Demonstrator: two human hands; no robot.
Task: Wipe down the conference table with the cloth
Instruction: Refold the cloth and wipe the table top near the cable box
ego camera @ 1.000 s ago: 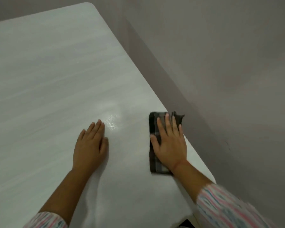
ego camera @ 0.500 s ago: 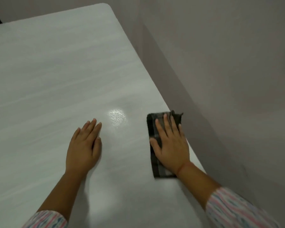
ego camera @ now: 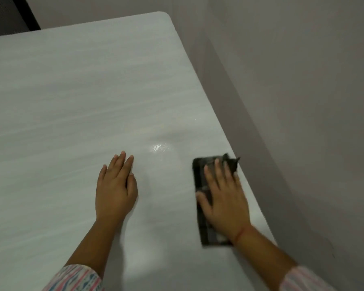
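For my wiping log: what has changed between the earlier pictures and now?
Mainly the view shifted: the table corner now sits further right in the picture. The right hand and cloth look blurred, so they probably slide, direction unclear. Nothing was taken or let go. As before, the right hand presses flat on the cloth at the right edge; the left hand rests flat on the table.

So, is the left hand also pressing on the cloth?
No, the left hand rests flat on the bare table, apart from the cloth.

single head view looks down, close, over the table (ego camera: 72,101) corner.
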